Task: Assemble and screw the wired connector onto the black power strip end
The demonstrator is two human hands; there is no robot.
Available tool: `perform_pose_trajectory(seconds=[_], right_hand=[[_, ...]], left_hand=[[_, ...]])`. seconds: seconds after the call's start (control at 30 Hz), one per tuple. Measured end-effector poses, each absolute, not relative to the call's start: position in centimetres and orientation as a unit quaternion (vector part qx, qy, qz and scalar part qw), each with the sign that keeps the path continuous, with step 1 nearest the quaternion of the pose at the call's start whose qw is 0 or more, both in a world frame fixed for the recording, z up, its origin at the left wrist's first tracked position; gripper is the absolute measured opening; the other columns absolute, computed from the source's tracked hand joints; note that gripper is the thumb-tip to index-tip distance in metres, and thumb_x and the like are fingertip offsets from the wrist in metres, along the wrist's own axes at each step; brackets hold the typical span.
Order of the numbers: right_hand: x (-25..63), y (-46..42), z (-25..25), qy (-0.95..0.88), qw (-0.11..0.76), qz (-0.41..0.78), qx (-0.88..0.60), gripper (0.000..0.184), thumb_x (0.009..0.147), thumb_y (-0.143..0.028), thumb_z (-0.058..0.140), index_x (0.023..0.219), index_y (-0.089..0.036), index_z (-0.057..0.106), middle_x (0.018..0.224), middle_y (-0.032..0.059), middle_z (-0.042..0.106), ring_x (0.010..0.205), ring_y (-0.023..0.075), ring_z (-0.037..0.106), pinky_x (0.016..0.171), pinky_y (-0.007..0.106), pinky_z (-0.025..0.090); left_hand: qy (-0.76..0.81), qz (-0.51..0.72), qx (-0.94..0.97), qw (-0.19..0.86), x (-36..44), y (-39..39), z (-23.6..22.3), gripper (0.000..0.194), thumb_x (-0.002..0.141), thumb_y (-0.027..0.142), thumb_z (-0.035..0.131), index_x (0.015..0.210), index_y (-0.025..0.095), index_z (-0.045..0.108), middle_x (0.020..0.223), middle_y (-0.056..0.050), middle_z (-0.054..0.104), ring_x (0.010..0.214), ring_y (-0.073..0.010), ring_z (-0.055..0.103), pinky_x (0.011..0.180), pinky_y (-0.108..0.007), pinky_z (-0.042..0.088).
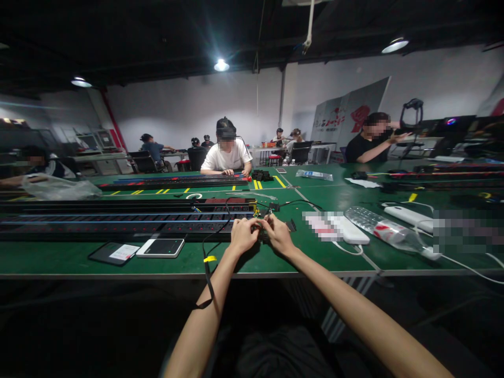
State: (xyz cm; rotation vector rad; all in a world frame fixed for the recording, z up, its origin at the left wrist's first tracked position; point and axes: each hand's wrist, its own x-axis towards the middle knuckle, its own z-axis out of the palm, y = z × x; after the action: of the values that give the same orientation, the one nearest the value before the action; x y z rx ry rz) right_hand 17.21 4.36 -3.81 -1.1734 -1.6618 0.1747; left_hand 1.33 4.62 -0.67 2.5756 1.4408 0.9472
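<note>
My left hand (243,234) and my right hand (279,233) meet at the right end of a long black power strip (118,223) that lies across the green table (177,260). Both hands have their fingers curled and pinched on a small part with thin wires (263,214) at the strip's end. What exactly they pinch is too small to make out. A black cable (205,262) with a yellow tag runs from the strip over the table edge by my left forearm.
A phone (160,247) and a dark card (113,253) lie left of my hands. To the right are a white power bank (350,230), a plastic bottle (388,231) on its side and white cables. Across the table a person (227,152) works on another strip; more people sit behind.
</note>
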Motion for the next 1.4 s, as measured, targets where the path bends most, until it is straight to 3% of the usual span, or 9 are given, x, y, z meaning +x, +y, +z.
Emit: perform_pose_trajectory(seconds=[0.13,0.33,0.53,0.73,1.03,1.23,1.4], right_hand=[[17.5,5.1,-3.7,-0.606,0.579,0.181,-0.515,0.044,0.088,-0.063,0.047,0.079,-0.021,0.055,0.068,0.0015,0.062,0.059,0.0168,0.058,0.056,0.026,0.042],[17.8,6.3,-4.0,-0.502,0.577,0.372,-0.526,0.054,0.070,-0.074,0.057,0.075,-0.021,0.052,0.054,-0.0039,0.054,0.037,0.0098,0.043,0.035,0.021,0.031],[18.1,5.6,-3.7,-0.493,0.635,0.247,-0.541,0.049,0.082,-0.071,0.048,0.079,-0.022,0.053,0.062,0.0004,0.062,0.045,0.0141,0.052,0.044,0.025,0.039],[17.6,4.6,-3.6,-0.621,0.588,0.085,-0.512,0.045,0.093,-0.061,0.040,0.084,-0.021,0.057,0.079,0.0064,0.068,0.072,0.0205,0.064,0.068,0.028,0.045],[17.1,3.8,-3.5,-0.715,0.500,0.045,-0.486,0.041,0.096,-0.055,0.039,0.086,-0.022,0.061,0.084,0.0060,0.067,0.073,0.0192,0.062,0.069,0.027,0.043],[17.3,4.4,-3.5,-0.660,0.549,0.127,-0.497,0.039,0.092,-0.057,0.044,0.083,-0.022,0.058,0.072,0.0029,0.065,0.066,0.0186,0.061,0.064,0.027,0.044],[17.7,5.8,-3.9,-0.544,0.577,0.323,-0.517,0.048,0.077,-0.069,0.054,0.079,-0.021,0.055,0.061,-0.0008,0.060,0.043,0.0125,0.050,0.040,0.023,0.037]], left_hand=[[0.462,0.299,0.834,0.041,1.3,4.5,-0.5,0.030,0.087,0.022,0.057,0.113,0.034,0.068,0.095,0.004,0.075,0.091,-0.0204,0.060,0.091,-0.037,0.036],[0.461,0.299,0.833,0.056,1.3,4.3,-0.2,0.031,0.086,0.019,0.057,0.110,0.034,0.069,0.095,0.005,0.076,0.091,-0.0203,0.060,0.092,-0.038,0.036],[0.466,0.306,0.828,0.058,1.4,4.3,-0.2,0.031,0.086,0.018,0.057,0.110,0.033,0.069,0.095,0.005,0.076,0.091,-0.0202,0.060,0.091,-0.037,0.036],[0.463,0.307,0.830,0.044,1.4,4.5,-0.6,0.031,0.086,0.020,0.057,0.111,0.034,0.068,0.094,0.005,0.076,0.091,-0.0208,0.060,0.092,-0.038,0.036],[0.474,0.294,0.830,0.024,1.4,4.6,-0.6,0.024,0.087,0.022,0.057,0.107,0.029,0.068,0.096,0.001,0.075,0.091,-0.0202,0.060,0.091,-0.036,0.036],[0.473,0.294,0.830,0.030,1.4,4.5,-0.5,0.029,0.087,0.022,0.058,0.113,0.032,0.067,0.096,0.002,0.075,0.092,-0.0210,0.060,0.093,-0.038,0.035],[0.461,0.304,0.833,0.050,1.4,4.4,-0.3,0.029,0.086,0.020,0.058,0.109,0.034,0.068,0.094,0.005,0.076,0.091,-0.0204,0.060,0.092,-0.037,0.035]])
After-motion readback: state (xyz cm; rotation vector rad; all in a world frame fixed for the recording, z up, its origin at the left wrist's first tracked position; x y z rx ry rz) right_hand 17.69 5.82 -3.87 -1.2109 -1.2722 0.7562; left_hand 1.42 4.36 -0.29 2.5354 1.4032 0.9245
